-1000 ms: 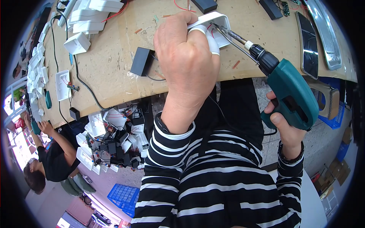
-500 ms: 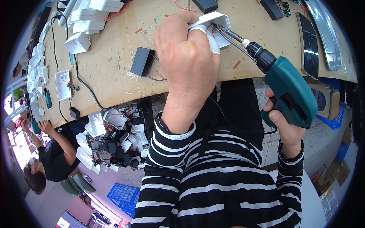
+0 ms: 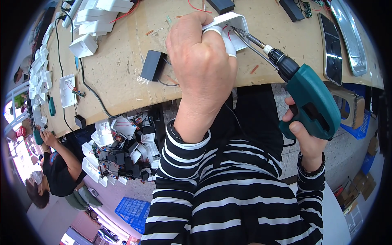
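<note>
Head view | left hand (image 3: 202, 61) clamped on white casing (image 3: 233, 25) at the bench (image 3: 122, 73) edge | right hand (image 3: 308, 141) gripping teal driver (image 3: 314, 104) | bit has crept deeper into casing since a second ago: fastening looks underway

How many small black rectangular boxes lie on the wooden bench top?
3: one black box left of the left hand, one at the top edge, one further right. More may be hidden.
</note>
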### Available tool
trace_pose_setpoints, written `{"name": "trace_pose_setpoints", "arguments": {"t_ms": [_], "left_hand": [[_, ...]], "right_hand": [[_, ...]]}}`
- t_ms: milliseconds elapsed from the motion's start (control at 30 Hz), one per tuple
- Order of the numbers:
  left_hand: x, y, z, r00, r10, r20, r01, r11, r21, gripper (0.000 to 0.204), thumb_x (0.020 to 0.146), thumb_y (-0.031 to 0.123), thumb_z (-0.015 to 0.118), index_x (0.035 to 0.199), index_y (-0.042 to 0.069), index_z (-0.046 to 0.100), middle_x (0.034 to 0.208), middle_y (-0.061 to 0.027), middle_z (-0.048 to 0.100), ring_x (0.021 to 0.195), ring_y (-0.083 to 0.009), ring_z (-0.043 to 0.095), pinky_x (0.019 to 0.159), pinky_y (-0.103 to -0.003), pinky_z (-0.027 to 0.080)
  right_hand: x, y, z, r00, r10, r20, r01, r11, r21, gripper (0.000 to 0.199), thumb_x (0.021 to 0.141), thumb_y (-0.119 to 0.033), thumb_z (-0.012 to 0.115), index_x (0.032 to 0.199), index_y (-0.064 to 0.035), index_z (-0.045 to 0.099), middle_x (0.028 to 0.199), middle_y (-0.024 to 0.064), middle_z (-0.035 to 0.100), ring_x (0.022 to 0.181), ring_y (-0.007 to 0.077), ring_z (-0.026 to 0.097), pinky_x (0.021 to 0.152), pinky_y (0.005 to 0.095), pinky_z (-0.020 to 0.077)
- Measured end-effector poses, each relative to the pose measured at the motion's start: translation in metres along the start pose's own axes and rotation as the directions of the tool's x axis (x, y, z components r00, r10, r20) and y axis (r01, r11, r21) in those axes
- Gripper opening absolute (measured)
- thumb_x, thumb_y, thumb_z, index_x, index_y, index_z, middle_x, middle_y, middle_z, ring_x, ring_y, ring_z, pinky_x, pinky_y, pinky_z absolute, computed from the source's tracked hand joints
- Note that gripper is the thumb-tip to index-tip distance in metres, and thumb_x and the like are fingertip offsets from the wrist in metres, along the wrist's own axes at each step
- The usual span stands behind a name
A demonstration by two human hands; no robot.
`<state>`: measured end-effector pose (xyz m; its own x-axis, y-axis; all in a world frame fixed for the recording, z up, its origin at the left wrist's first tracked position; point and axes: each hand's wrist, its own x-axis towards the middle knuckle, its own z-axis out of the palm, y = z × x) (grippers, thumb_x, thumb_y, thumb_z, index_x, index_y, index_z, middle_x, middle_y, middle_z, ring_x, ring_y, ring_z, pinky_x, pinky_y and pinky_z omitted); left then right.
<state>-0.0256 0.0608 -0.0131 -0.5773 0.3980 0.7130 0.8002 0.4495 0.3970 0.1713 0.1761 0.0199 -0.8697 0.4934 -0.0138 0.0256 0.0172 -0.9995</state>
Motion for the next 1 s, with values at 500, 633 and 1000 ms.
{"name": "trace_pose_setpoints", "arguments": {"t_ms": [500,633,1000], "left_hand": [[0.001,0.000,-0.001,1.000,0.012,-0.004,-0.012,1.000,0.019,0.007,0.054,-0.004,0.057,0.057,-0.005,0.050,0.087,-0.0144,0.053,0.078,-0.0273,0.050,0.072,-0.037,0.038],[0.001,0.002,-0.001,1.000,0.001,0.005,-0.001,1.000,0.028,0.007,0.054,-0.005,0.057,0.057,-0.004,0.050,0.087,-0.0142,0.053,0.078,-0.0276,0.050,0.072,-0.037,0.038],[0.002,0.002,-0.002,0.999,-0.039,0.019,0.039,0.999,0.013,0.007,0.054,-0.004,0.057,0.059,-0.005,0.054,0.087,-0.0135,0.055,0.080,-0.0275,0.051,0.073,-0.037,0.038]], "right_hand": [[-0.013,-0.002,-0.006,0.998,-0.030,-0.053,0.032,0.999,0.027,0.067,0.072,-0.025,0.071,0.122,0.0060,0.039,0.104,0.0212,0.057,0.073,0.0178,0.060,0.063,0.0278,0.0503],[-0.013,-0.005,-0.006,0.996,-0.050,-0.077,0.052,0.998,0.023,0.066,0.072,-0.025,0.071,0.122,0.0059,0.039,0.104,0.0215,0.057,0.071,0.0177,0.060,0.061,0.0273,0.0504],[-0.016,-0.002,-0.011,0.996,-0.041,-0.077,0.043,0.999,0.032,0.067,0.073,-0.023,0.070,0.124,0.0048,0.037,0.104,0.0220,0.056,0.073,0.0180,0.060,0.063,0.0279,0.0503]]}}
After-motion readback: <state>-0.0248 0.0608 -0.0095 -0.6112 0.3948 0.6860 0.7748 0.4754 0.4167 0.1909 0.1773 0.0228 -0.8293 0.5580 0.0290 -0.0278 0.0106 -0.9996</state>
